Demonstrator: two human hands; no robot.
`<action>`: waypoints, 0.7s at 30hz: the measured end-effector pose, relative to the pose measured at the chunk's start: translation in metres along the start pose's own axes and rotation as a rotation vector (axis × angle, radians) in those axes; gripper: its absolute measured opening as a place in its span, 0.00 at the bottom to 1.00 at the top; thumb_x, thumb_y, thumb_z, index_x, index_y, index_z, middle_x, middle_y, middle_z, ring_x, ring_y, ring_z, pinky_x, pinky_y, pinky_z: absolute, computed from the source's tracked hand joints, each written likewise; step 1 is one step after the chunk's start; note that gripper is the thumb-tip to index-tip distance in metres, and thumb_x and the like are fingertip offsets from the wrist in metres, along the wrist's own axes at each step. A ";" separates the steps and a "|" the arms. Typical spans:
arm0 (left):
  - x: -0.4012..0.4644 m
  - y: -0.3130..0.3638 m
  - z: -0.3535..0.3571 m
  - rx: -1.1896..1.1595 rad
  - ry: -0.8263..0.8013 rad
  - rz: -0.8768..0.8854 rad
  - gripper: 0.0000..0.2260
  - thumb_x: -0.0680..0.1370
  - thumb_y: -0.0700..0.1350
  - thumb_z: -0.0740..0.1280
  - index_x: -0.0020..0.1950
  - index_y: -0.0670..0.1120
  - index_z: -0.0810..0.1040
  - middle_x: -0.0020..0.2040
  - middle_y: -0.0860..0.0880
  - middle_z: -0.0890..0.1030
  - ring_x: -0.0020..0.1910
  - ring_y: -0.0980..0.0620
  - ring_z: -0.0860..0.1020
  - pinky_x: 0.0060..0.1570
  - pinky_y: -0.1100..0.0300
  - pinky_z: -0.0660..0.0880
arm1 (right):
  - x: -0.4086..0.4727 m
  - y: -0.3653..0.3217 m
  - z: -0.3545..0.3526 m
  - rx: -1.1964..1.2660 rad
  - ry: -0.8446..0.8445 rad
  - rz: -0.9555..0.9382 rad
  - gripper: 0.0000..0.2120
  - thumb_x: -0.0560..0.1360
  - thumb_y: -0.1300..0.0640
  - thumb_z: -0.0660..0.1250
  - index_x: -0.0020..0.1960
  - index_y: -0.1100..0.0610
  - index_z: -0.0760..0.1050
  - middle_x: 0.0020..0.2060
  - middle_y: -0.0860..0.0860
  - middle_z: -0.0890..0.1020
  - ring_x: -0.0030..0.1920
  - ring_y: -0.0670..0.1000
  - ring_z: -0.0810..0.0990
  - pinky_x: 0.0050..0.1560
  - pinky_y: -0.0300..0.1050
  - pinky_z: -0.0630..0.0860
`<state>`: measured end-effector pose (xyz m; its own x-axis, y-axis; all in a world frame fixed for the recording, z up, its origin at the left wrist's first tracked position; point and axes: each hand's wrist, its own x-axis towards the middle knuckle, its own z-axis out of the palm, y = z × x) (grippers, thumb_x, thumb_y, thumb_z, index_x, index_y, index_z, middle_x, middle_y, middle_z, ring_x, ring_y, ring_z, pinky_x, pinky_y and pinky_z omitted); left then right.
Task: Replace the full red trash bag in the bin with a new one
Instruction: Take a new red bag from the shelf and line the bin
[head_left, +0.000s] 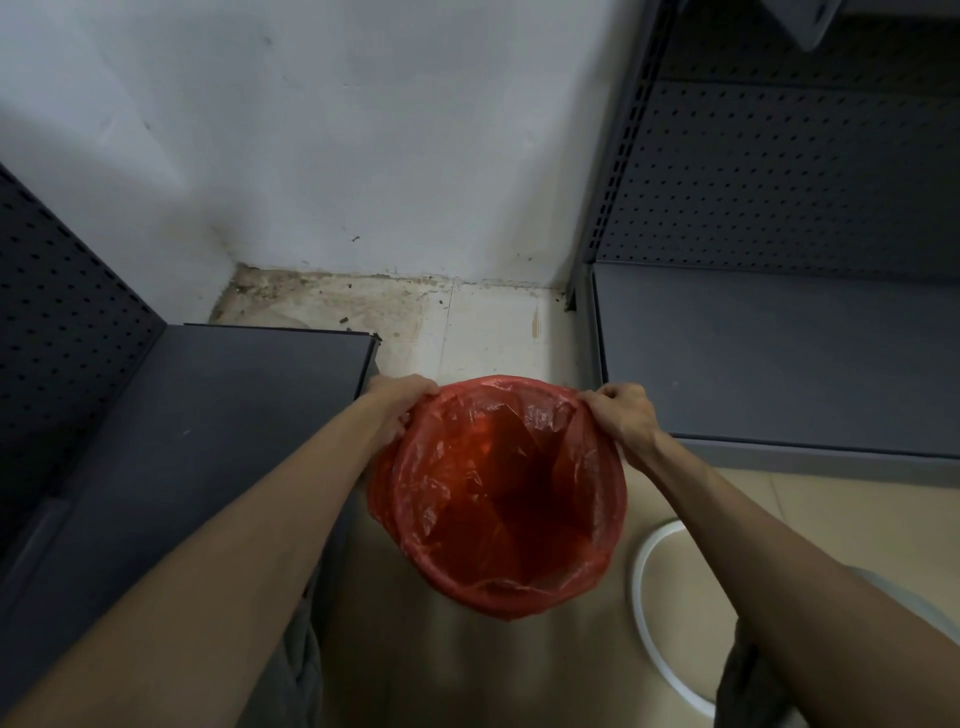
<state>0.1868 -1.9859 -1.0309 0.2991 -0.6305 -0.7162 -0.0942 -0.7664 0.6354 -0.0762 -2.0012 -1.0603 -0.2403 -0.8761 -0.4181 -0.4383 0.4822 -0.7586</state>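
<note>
A red trash bag (498, 499) lines a round bin on the floor, its mouth stretched open and folded down over the rim. The bin itself is hidden under the plastic. The inside of the bag looks dark and hollow. My left hand (397, 408) pinches the bag's edge at the far left of the rim. My right hand (621, 415) grips the edge at the far right. Both arms reach down from the bottom corners of the view.
Dark grey shelving with pegboard backs stands on the left (208, 415) and on the right (779, 353) of the bin. A white ring (647, 561) lies on the floor at the right. A stained wall corner (363, 296) is behind.
</note>
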 end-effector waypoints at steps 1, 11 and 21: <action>0.000 -0.003 -0.004 0.011 -0.013 -0.006 0.13 0.70 0.43 0.72 0.52 0.42 0.76 0.31 0.50 0.73 0.24 0.55 0.67 0.18 0.65 0.62 | 0.000 0.001 -0.003 0.015 -0.013 0.004 0.13 0.74 0.52 0.69 0.38 0.61 0.80 0.37 0.56 0.82 0.41 0.54 0.81 0.43 0.47 0.79; -0.034 -0.042 -0.020 0.582 0.161 0.819 0.19 0.81 0.54 0.63 0.70 0.49 0.73 0.66 0.52 0.73 0.63 0.54 0.70 0.66 0.54 0.69 | -0.046 0.009 -0.032 -0.269 -0.020 -0.387 0.28 0.75 0.37 0.64 0.68 0.54 0.70 0.59 0.51 0.76 0.57 0.52 0.76 0.58 0.49 0.74; -0.076 -0.102 -0.046 1.080 -0.154 0.892 0.60 0.63 0.80 0.63 0.77 0.56 0.28 0.79 0.57 0.33 0.78 0.57 0.39 0.77 0.49 0.47 | -0.122 0.048 -0.055 -0.794 -0.278 -0.715 0.57 0.64 0.20 0.56 0.79 0.51 0.41 0.79 0.48 0.49 0.77 0.48 0.53 0.76 0.43 0.52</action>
<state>0.2170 -1.8540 -1.0280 -0.3455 -0.9005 -0.2640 -0.8871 0.2216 0.4049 -0.1158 -1.8715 -1.0179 0.4505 -0.8736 -0.1843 -0.8538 -0.3612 -0.3748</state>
